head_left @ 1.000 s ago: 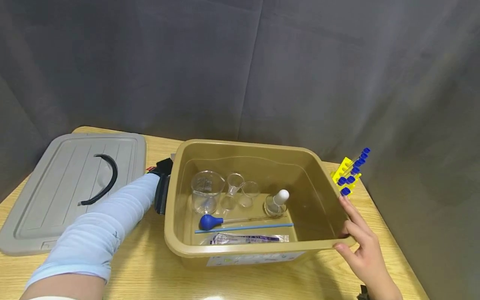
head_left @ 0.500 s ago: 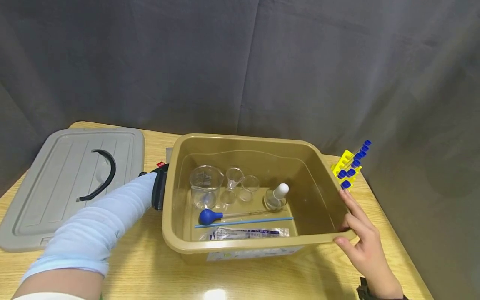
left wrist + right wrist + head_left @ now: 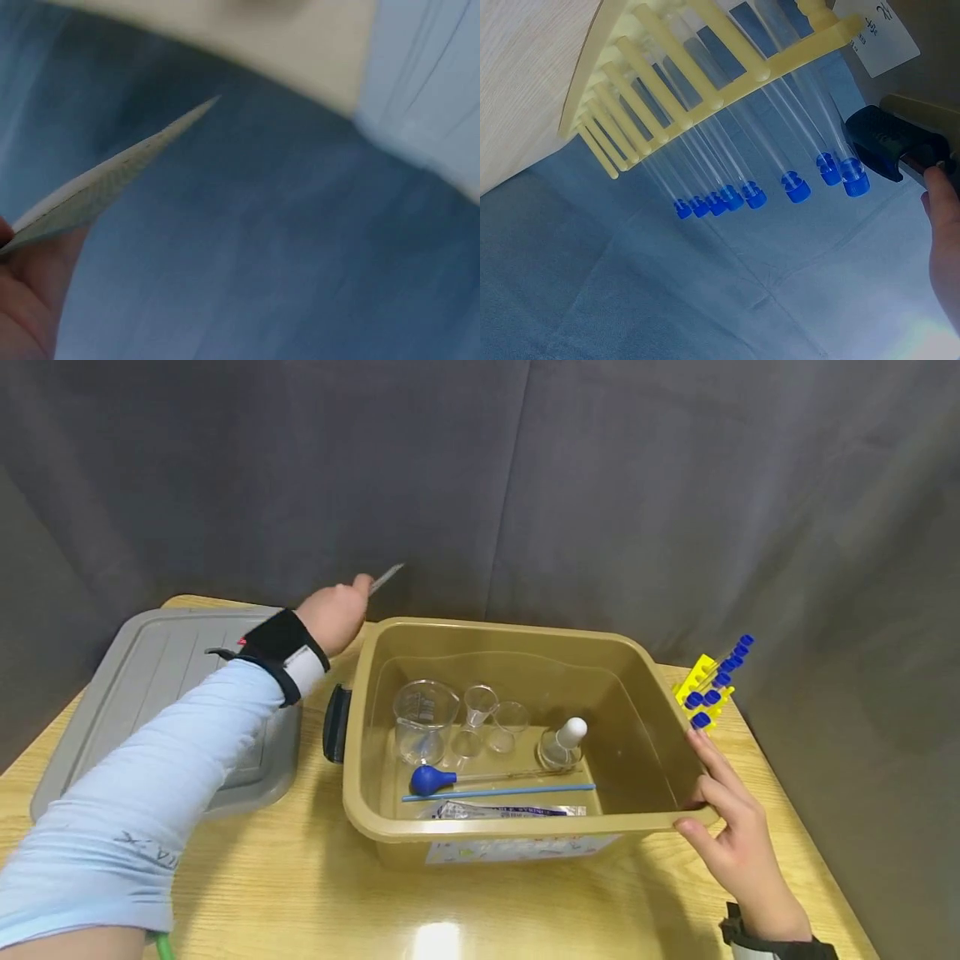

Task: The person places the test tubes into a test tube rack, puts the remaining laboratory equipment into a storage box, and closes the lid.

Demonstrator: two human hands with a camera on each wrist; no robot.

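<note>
My left hand (image 3: pixel 335 617) is raised beyond the back left corner of the tan storage bin (image 3: pixel 510 639). It pinches a thin, flat, pale piece (image 3: pixel 112 180) by one end. Seen nearly edge-on, this piece has a patterned underside; its kind cannot be made out. My right hand (image 3: pixel 738 839) grips the bin's front right corner, with the thumb on the front rim and the fingers along the side. Inside the bin are a clear beaker (image 3: pixel 426 718), small clear cups (image 3: pixel 480 703), a white-bulbed bottle (image 3: pixel 566 743), a blue-bulbed dropper (image 3: pixel 431 780), a blue rod (image 3: pixel 498 792) and a packaged syringe (image 3: pixel 510 811).
A grey lid (image 3: pixel 168 635) with a black handle lies on the table (image 3: pixel 300 893) at left. Right of the bin stands a yellow rack (image 3: pixel 727 94) of clear test tubes with blue caps (image 3: pixel 795 187). A dark curtain (image 3: pixel 480 485) hangs behind.
My left hand has come up from behind the bin's left side and moved right and away, now holding the flat piece. My right hand keeps its place on the bin.
</note>
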